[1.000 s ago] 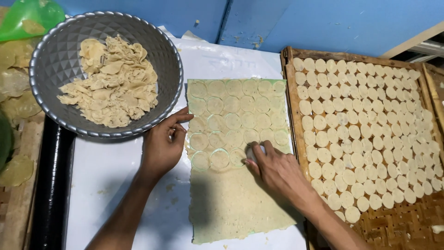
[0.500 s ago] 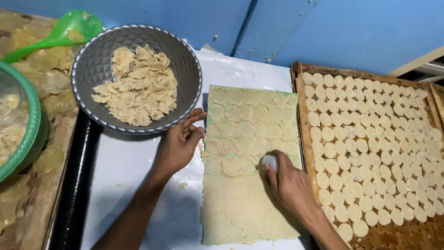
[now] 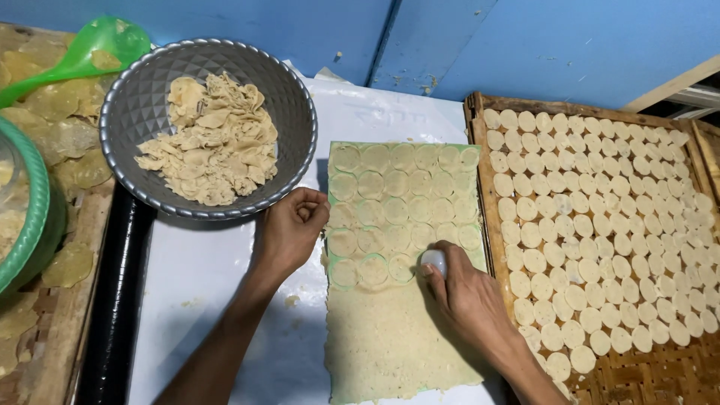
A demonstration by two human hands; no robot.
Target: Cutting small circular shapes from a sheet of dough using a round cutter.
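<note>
head view, and your right hand sits low and right of centre, fingers curled down around a small white round cutter, pressing it onto the dough sheet. that sheet runs down the middle of the frame on the white counter; its upper half is stamped with rows of circles, its lower half is plain. your left hand rests at the sheet's left edge, fingers folded loosely inward, touching the dough and pinching nothing you can make out. upper left, a grey metal bowl holds a heap of dough scraps, just above your left hand. along the right side, a woven tray is packed with cut dough rounds. far upper left, a green ladle lies over pale chips.
</note>
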